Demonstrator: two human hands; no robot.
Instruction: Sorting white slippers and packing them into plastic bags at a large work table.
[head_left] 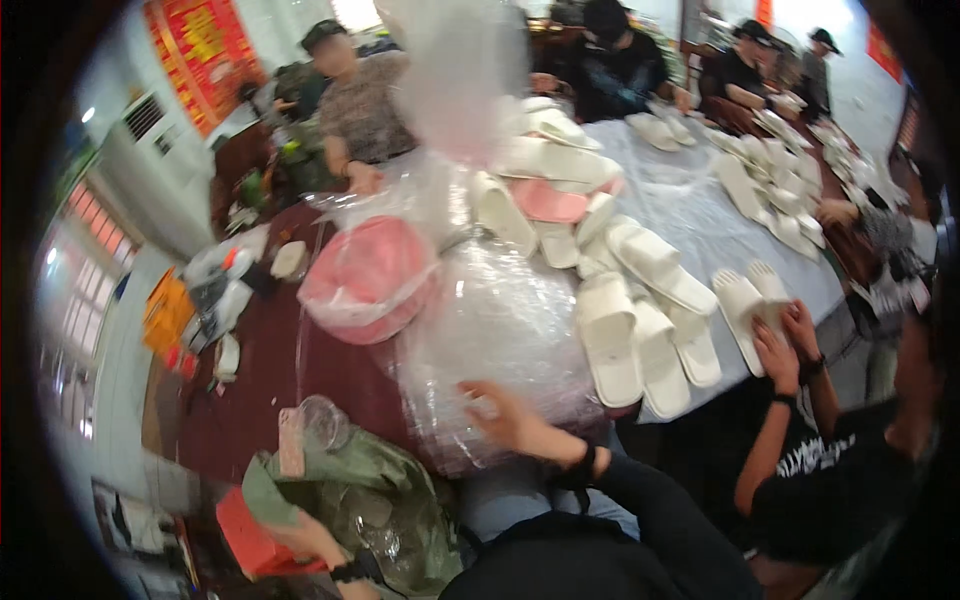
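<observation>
My right hand (508,418) is over the near end of a stack of clear plastic bags (500,320), fingers apart and slightly curled, with nothing in them. Low at the left, my left hand (303,540) is at the edge of a green cloth or bag (405,470). Its fingers look closed on that edge, though they are partly hidden. Beside this hand is a red box-like object (245,540). Crumpled clear plastic (375,540) lies on the green material. Right of the stack lie several white slide slippers (655,360), some overlapping, with a pink slipper (550,200) among them.
A pink round container (370,275) wrapped in clear plastic stands left of the stack. A pink phone (291,440) and a clear cup (325,424) are near the green material. At right, a co-worker's hands (780,345) hold white slippers. More people sit around the table (260,370).
</observation>
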